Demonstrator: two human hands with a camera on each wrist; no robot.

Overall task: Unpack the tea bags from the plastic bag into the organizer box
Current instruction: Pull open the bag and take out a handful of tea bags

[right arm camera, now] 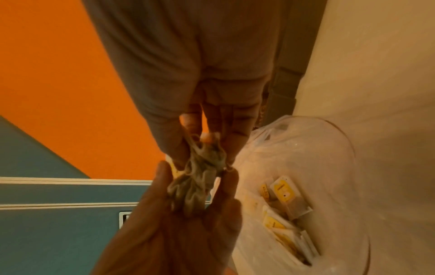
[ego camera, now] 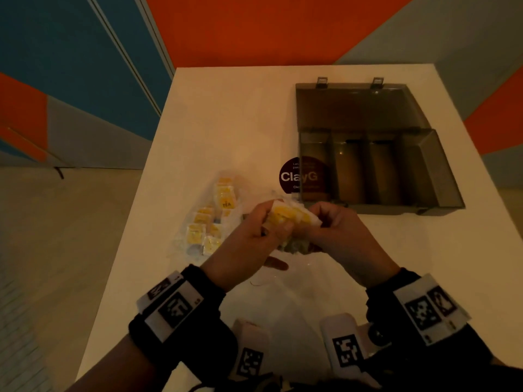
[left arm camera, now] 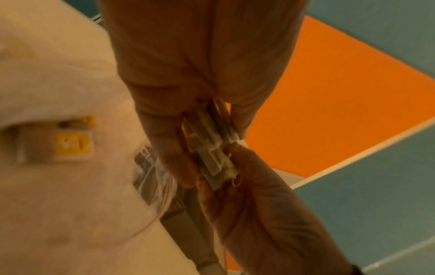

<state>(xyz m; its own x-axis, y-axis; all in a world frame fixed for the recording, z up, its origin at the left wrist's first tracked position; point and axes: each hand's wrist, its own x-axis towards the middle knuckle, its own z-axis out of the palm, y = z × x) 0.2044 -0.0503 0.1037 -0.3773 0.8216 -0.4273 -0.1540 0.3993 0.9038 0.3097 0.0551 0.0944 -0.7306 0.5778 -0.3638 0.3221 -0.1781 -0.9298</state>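
Note:
Just above the white table (ego camera: 226,123), my left hand (ego camera: 270,226) and right hand (ego camera: 321,219) meet and both grip one bundle of yellow-labelled tea bags (ego camera: 291,217). The left wrist view shows that bundle (left arm camera: 212,148) edge-on as a stack pinched from both sides, and in the right wrist view its crumpled lower ends (right arm camera: 197,180) hang between the fingers. A clear plastic bag (ego camera: 209,219) with several more tea bags (right arm camera: 284,193) lies flat to the left of my hands. The grey organizer box (ego camera: 382,209) stands open at the right with nothing in its compartments.
The box lid (ego camera: 356,106) lies folded back toward the table's far edge. A dark round "ClayG" sticker (ego camera: 288,176) sits partly under the box's left wall. Table edges run close on the left and right. Orange and blue wall panels stand behind.

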